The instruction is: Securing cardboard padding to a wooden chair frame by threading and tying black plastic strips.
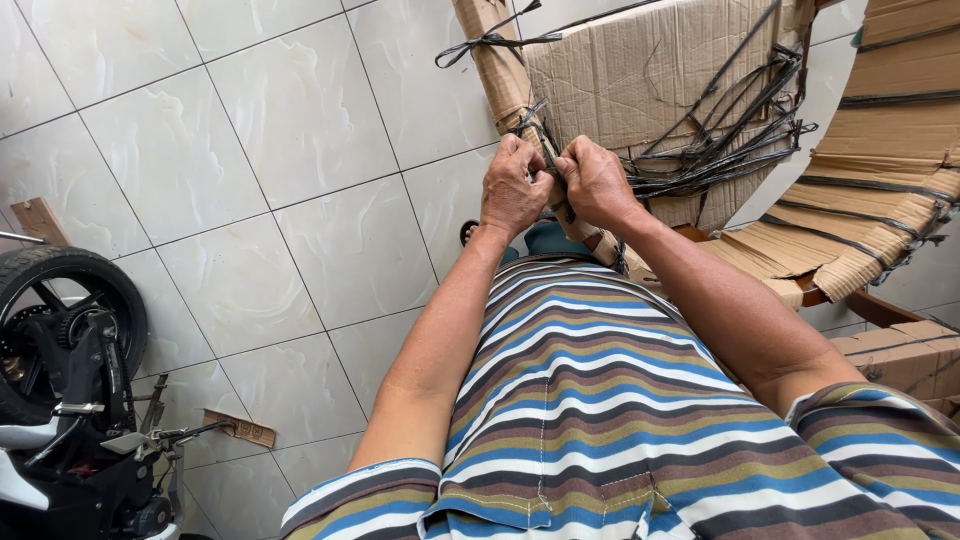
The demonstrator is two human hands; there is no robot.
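My left hand (514,186) and my right hand (594,182) are fisted side by side on a thin black strap (541,140) that runs around a curved piece wrapped in brown cardboard (500,75). The strap crosses the cardboard edge just above my knuckles. Loose strap ends (480,42) stick out higher up on the wrapped piece. A tangle of more black straps (720,150) lies against a cardboard panel (640,70) to the right of my hands.
A second cardboard-wrapped curved piece (880,170) bound with black straps sits at the right, above a cardboard box (900,355). A motorcycle wheel (60,300) and black frame parts (90,430) stand at the lower left on the white tiled floor (250,150).
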